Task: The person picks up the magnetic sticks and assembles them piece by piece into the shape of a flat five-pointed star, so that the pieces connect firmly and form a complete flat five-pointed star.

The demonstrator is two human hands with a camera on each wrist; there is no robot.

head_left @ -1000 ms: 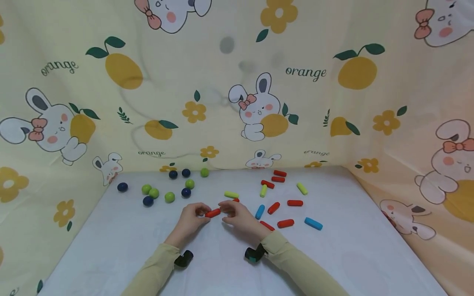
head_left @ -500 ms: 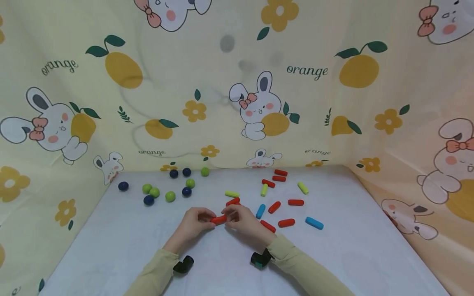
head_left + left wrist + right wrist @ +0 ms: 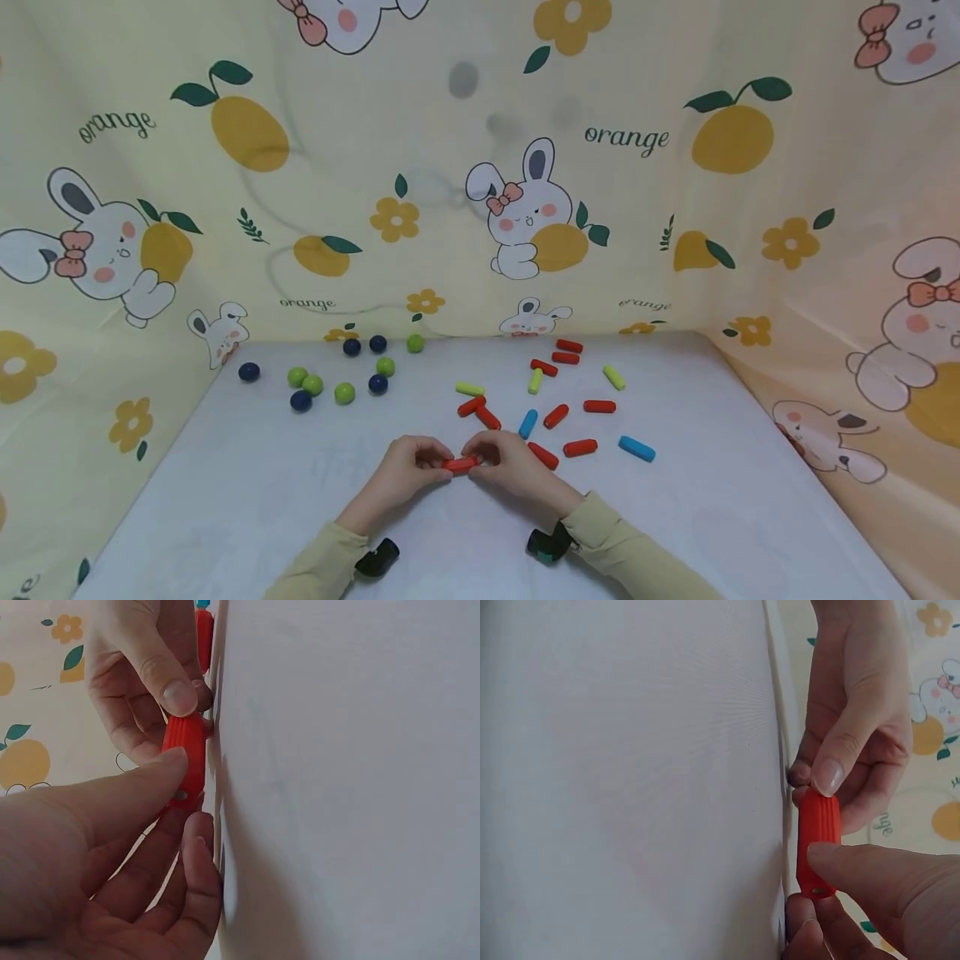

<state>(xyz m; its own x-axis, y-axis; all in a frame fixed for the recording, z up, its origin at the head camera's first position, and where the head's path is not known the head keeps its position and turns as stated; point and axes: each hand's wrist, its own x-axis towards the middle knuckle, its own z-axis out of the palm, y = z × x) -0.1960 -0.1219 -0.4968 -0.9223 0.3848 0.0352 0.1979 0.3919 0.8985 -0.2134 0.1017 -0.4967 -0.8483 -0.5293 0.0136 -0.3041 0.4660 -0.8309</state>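
Over the near middle of the white table (image 3: 450, 550), my left hand (image 3: 411, 468) and right hand (image 3: 516, 472) meet on one short red ribbed plastic stick (image 3: 460, 465). Each hand pinches an end of it between thumb and fingers. The left wrist view shows the stick (image 3: 191, 735) with lengthwise grooves and a small hole in its end; my left thumb lies on its near part. From the right wrist, the same stick (image 3: 819, 821) has my right thumb on its lower part. Just beyond my right hand lie a red stick (image 3: 487, 417) and another red stick (image 3: 543, 456).
Several more red sticks (image 3: 599, 407), yellow-green sticks (image 3: 614, 377) and blue sticks (image 3: 637, 448) lie scattered on the right half. Green balls (image 3: 344, 393) and dark blue balls (image 3: 301, 401) sit at the back left. A patterned curtain (image 3: 450, 150) hangs behind.
Both hands have come nearer to me and slightly right with the red stick. My right hand, apart from it at first, now pinches its right end. A red stick behind is uncovered.
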